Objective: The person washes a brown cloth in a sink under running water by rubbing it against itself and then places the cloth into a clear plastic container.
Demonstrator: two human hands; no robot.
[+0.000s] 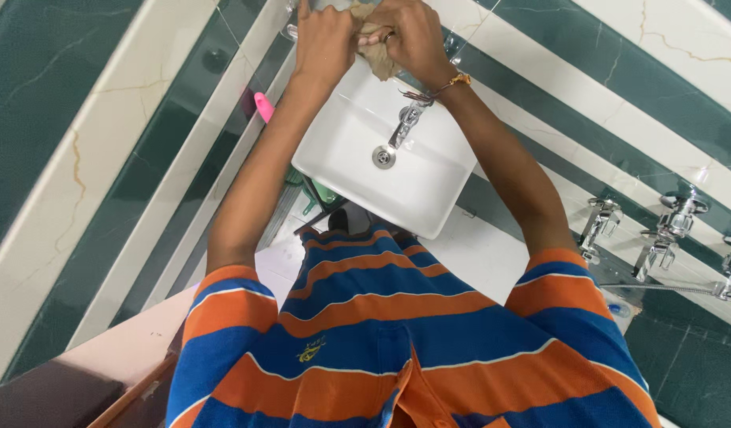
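Cloth [375, 49] gripped btwn left hand [324, 38] & right hand [417, 36], arms outstretched over sink [429, 186].

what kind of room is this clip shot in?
Most likely a bathroom or washroom: a white rectangular ceramic basin with a chrome tap, green and cream marble-look wall tiles, and more chrome wall taps to the side.

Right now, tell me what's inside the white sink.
Inside the sink only the metal drain shows, below the tap. Both hands, left and right, wring a tan cloth that covers the far rim.
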